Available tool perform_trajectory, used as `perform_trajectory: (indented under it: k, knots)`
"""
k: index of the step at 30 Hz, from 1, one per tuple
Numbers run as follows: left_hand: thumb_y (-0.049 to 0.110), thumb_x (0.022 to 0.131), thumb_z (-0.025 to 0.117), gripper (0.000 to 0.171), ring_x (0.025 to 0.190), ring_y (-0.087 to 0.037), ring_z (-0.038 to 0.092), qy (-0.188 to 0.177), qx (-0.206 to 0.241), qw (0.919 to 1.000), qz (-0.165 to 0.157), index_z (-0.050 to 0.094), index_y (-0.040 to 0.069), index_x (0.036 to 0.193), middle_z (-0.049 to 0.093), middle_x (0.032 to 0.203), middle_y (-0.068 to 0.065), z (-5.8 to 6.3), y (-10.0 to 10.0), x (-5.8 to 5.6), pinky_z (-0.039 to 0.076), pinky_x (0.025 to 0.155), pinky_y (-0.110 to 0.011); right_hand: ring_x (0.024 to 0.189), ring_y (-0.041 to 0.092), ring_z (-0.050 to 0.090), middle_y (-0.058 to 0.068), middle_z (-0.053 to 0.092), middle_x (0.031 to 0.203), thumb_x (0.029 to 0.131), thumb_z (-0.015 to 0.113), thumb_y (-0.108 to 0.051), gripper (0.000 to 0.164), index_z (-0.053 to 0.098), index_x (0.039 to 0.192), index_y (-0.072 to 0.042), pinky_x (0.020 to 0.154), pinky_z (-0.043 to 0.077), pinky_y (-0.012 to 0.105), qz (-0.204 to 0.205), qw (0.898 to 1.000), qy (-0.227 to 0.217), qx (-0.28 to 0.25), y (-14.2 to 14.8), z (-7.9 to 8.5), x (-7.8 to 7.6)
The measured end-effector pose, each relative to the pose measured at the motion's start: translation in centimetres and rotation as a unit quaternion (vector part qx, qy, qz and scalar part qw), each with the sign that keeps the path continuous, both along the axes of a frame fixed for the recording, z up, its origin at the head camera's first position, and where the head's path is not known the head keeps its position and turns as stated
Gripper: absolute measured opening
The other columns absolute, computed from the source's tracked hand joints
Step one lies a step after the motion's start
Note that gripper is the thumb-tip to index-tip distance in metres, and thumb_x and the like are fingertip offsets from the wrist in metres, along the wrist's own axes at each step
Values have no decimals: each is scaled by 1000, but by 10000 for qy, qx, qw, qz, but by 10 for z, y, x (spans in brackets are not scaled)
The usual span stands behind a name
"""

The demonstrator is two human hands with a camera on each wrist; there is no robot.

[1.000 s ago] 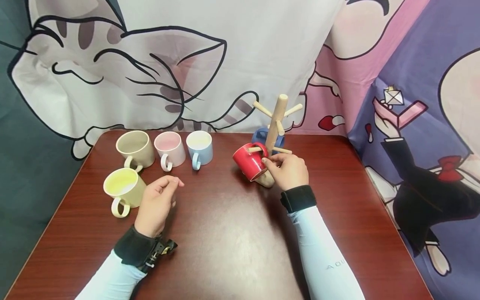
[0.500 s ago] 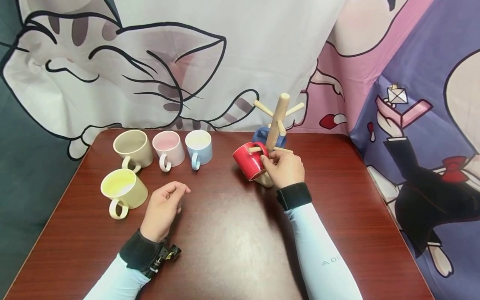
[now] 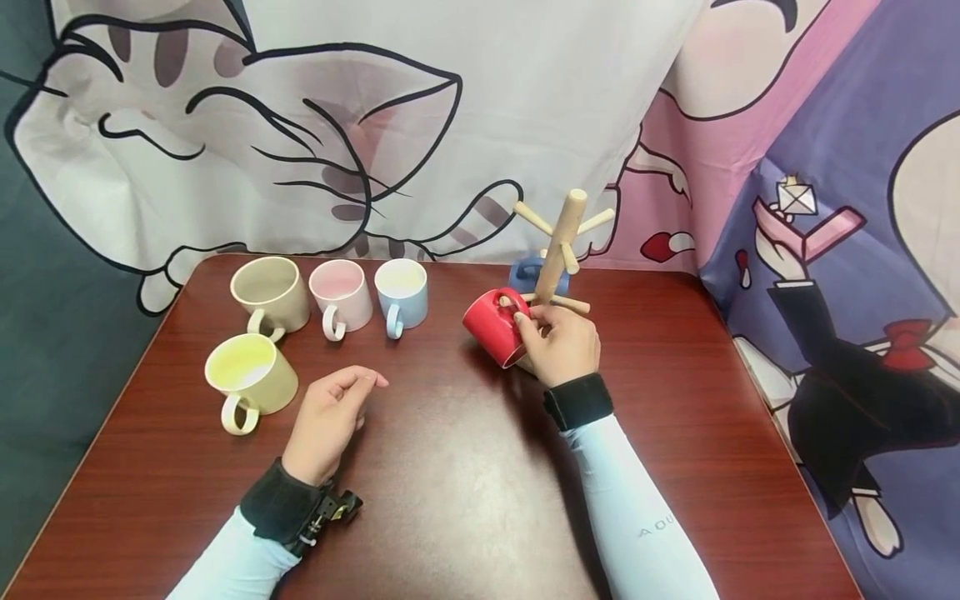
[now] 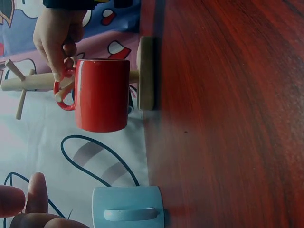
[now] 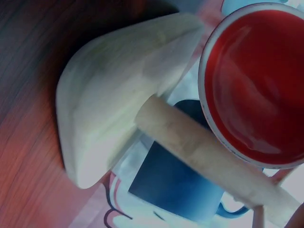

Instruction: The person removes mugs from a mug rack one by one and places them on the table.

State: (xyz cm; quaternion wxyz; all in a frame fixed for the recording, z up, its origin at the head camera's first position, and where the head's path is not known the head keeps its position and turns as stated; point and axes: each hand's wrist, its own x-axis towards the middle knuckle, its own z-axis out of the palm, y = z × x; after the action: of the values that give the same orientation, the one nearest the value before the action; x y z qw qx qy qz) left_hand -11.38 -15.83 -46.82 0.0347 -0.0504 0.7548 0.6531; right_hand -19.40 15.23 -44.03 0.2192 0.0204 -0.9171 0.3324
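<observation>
My right hand (image 3: 562, 343) pinches the handle of a tilted red mug (image 3: 491, 329), beside the trunk of a wooden mug tree (image 3: 555, 258). In the left wrist view, a peg end (image 4: 61, 95) shows within the loop of the red mug's handle. The right wrist view looks into the red mug (image 5: 259, 90) past the trunk and the wooden base (image 5: 118, 95). A dark blue mug (image 3: 528, 273) is behind the trunk, partly hidden. My left hand (image 3: 326, 425) hovers over the table, fingers loosely bent and holding nothing, nearest to a yellow mug (image 3: 255, 379).
A beige mug (image 3: 273, 296), a pink mug (image 3: 345, 300) and a light blue mug (image 3: 405, 300) stand in a row at the back left of the brown table (image 3: 465, 500). A printed cloth (image 3: 420, 167) hangs behind the table.
The red mug and my right hand have shifted slightly left, away from the trunk. My left hand has moved a little right, away from the yellow mug.
</observation>
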Motion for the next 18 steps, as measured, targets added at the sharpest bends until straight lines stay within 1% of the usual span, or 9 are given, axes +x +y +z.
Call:
perform_trajectory:
  k: [4,6,8,12,15,18]
  knots:
    - [18,116,56,30,54,-15,38,8,71,9999,-94,73,-6,120,39,61,2,3,2,1,36,53,-28,68,24,63,5,73,76,99,83,-33,25,87,105,-9,61,51,39,111,9998,119,-64,-5,0,4]
    - [19,116,57,32,53,-14,36,9,235,9996,-172,73,-7,122,38,61,2,5,4,0,35,52,-27,68,24,63,5,71,75,98,84,-33,24,87,104,-9,61,50,39,187,9996,188,-22,-7,-1,7]
    - [21,117,56,34,53,-13,34,10,531,9981,-312,73,-8,126,36,61,1,8,6,-1,33,52,-25,68,23,62,5,70,74,98,84,-31,23,86,103,-9,61,50,39,283,9991,302,40,-10,-2,10]
    - [24,117,55,38,53,-12,30,-22,1124,9915,-659,70,-8,133,33,62,0,13,14,-6,29,51,-23,67,24,61,5,68,72,96,86,-28,21,86,103,-8,61,48,40,464,9972,568,148,-17,-4,17]
    - [23,117,54,40,53,-11,28,-108,1423,9860,-865,67,-9,138,32,62,1,17,21,-9,28,51,-23,66,22,61,5,67,71,95,87,-26,21,87,104,-7,59,48,39,607,9955,723,115,-24,-4,23]
    - [23,118,54,43,54,-10,28,-235,1816,9772,-1074,64,-11,141,29,63,2,22,30,-12,26,52,-23,63,21,60,5,67,71,94,88,-25,21,87,104,-7,57,49,38,789,9929,886,79,-30,-2,28]
